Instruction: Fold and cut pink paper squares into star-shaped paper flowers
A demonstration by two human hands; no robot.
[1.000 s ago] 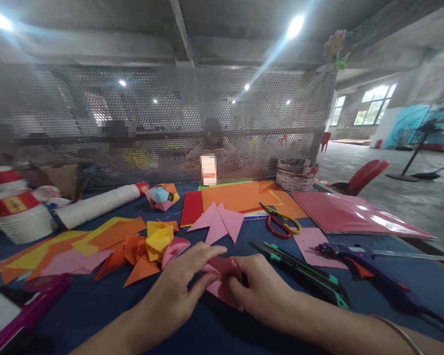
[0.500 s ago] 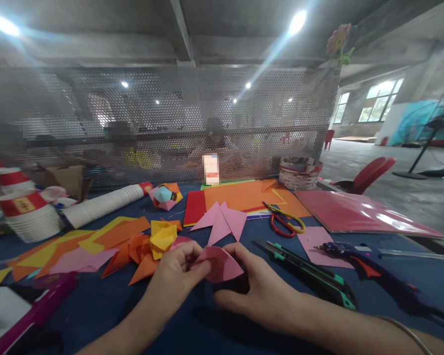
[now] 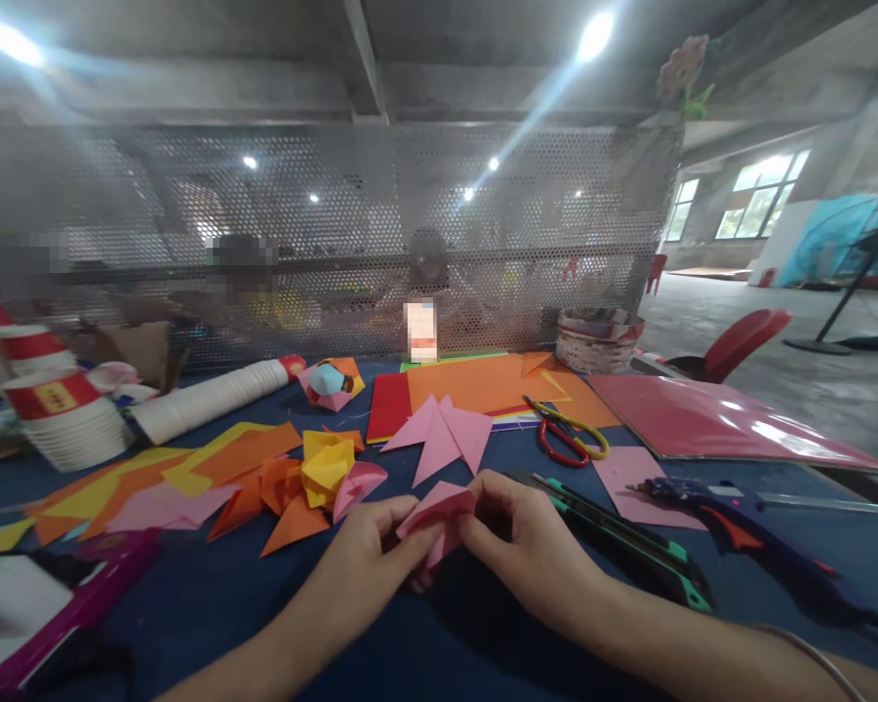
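My left hand (image 3: 370, 561) and my right hand (image 3: 516, 541) pinch a folded pink paper piece (image 3: 437, 514) between them, lifted a little above the dark blue table (image 3: 212, 604). Their fingertips meet on the paper's top fold. Just beyond lies a flat pink folded shape (image 3: 443, 437). To the left sits a cluster of orange, yellow and pink folded pieces (image 3: 314, 480). A black and green utility knife (image 3: 621, 546) lies right beside my right hand.
Red and yellow scissors (image 3: 567, 441), stacked coloured sheets (image 3: 475, 385), a red plastic sleeve (image 3: 709, 419) and a blue glue gun (image 3: 732, 517) lie right. Paper cups (image 3: 65, 419), a cup roll (image 3: 212, 395) and loose sheets (image 3: 153, 483) lie left. A perforated metal screen (image 3: 337, 244) backs the table.
The pink paper went from pressed flat on the table to lifted and folded tighter between my fingertips. Both hands drew together and rose slightly.
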